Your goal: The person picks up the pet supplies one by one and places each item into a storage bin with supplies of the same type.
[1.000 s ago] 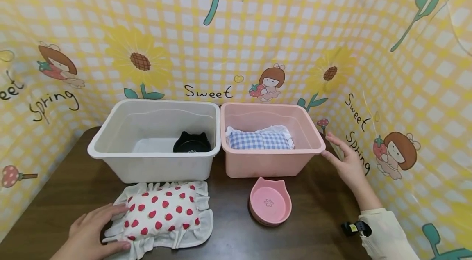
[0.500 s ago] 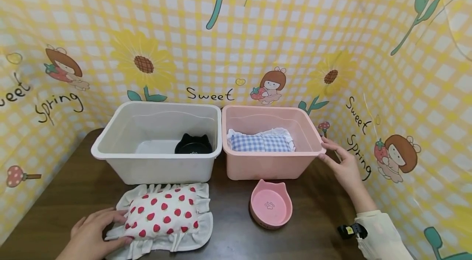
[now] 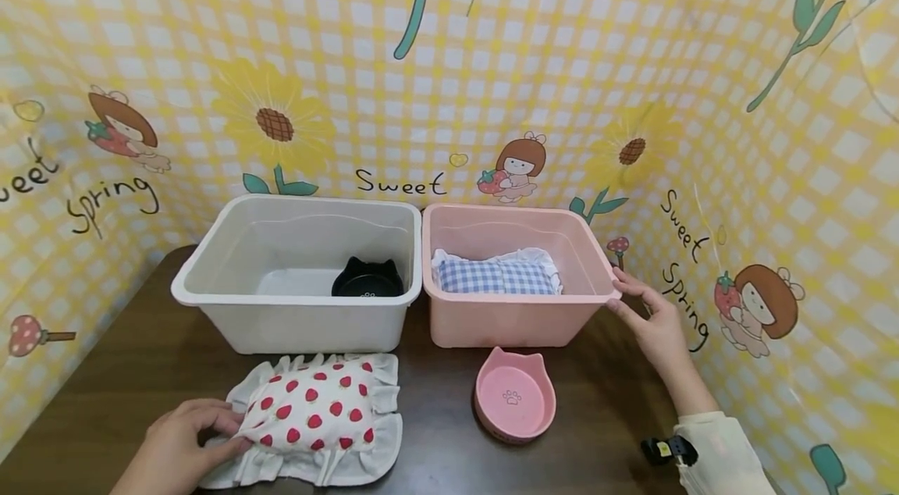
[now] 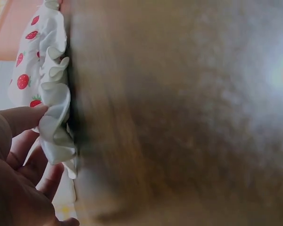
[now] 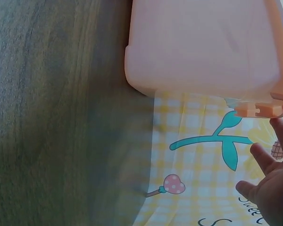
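Smooth plastic, matt cloth and brown wood grain

The white bin [image 3: 302,327] and the pink bin [image 3: 516,323] look like smooth plastic with a soft sheen. The strawberry-print cushion [image 3: 316,405] is matt cloth, its ruffle [image 4: 56,120] crimped; the blue gingham cushion [image 3: 495,276] is matt, puckered cloth. The pink cat-eared bowl [image 3: 515,411] looks smooth and glossy, ceramic or plastic. Faint grain shows on the wood-look tabletop [image 3: 435,448], which reflects hazily. The checked backdrop [image 3: 421,112] is thin, lightly creased sheeting; the sleeve [image 3: 726,456] is matt cloth.
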Demonstrator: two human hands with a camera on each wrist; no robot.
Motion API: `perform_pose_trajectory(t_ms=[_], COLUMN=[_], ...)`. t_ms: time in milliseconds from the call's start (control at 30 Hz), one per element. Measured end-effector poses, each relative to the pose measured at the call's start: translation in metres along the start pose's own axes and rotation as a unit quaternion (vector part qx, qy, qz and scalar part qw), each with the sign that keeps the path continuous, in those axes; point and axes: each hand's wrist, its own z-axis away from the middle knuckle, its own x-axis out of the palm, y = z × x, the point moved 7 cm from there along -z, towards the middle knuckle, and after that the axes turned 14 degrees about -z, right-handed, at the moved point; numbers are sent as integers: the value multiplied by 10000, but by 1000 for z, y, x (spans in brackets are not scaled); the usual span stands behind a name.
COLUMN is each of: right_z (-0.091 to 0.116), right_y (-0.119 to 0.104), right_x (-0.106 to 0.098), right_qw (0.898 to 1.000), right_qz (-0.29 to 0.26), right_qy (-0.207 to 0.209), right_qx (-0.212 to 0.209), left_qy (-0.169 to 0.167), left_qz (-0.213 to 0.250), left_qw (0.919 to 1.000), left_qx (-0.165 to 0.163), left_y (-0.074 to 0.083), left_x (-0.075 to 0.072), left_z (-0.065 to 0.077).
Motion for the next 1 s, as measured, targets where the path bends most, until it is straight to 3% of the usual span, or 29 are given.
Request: perform_pose_trajectory(t_ms=[133, 400, 667, 867, 1000], right_z=[3, 0, -4, -2, -1], right_y=[-2, -4, -3, -2, -1], right_x=[-2, 2, 3, -2, -2], right_qw=[10000, 10000, 9999, 9998, 9999], right_qz=[12, 13, 96, 202, 116], right_qy=[31, -12, 24, 83, 75], right_qx=[4, 15, -42, 34, 0], left_qy=[59, 518, 1121, 1011, 1119], left_qz=[105, 744, 1223, 1288, 1153], left_qw=[9998, 9956, 9859, 9863, 9867], left_qx=[-161, -239, 202, 194, 248], left_y=[1, 2, 11, 17, 21], left_x=[0, -3, -19, -33, -46], left_z=[2, 11, 14, 13, 17])
